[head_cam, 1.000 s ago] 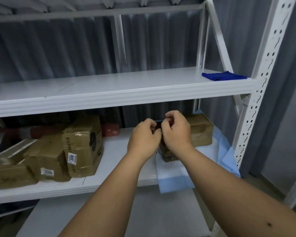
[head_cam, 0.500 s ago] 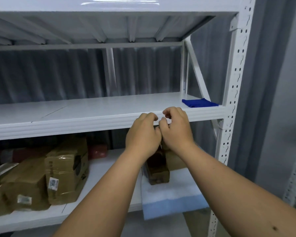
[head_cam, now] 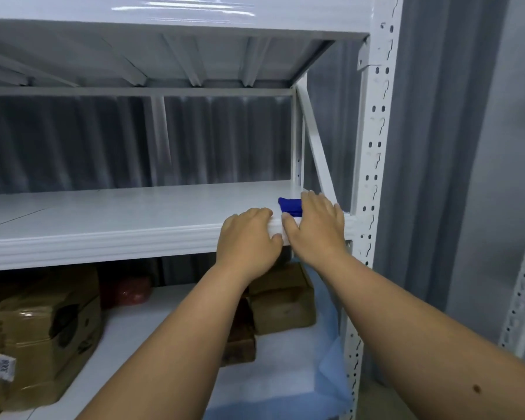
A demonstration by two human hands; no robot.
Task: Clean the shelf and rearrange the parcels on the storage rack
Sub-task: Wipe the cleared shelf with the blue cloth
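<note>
Hands at the shelf (head_cam: 103, 225) edge: right hand (head_cam: 315, 228) spreads flat over the blue cloth (head_cam: 289, 205) (fingers straight), left hand (head_cam: 249, 237) rests relaxed just beside it.

Two hands (head_cam: 281, 234), one cloth (head_cam: 289, 205), four parcels (head_cam: 281, 301)

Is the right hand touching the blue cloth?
Touching: in the head view the right hand lies flat over the blue cloth, covering its near end.

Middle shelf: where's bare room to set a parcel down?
Middle shelf is bare from the left edge to the left hand. Its right end is crowded: blue cloth and right hand.
</note>
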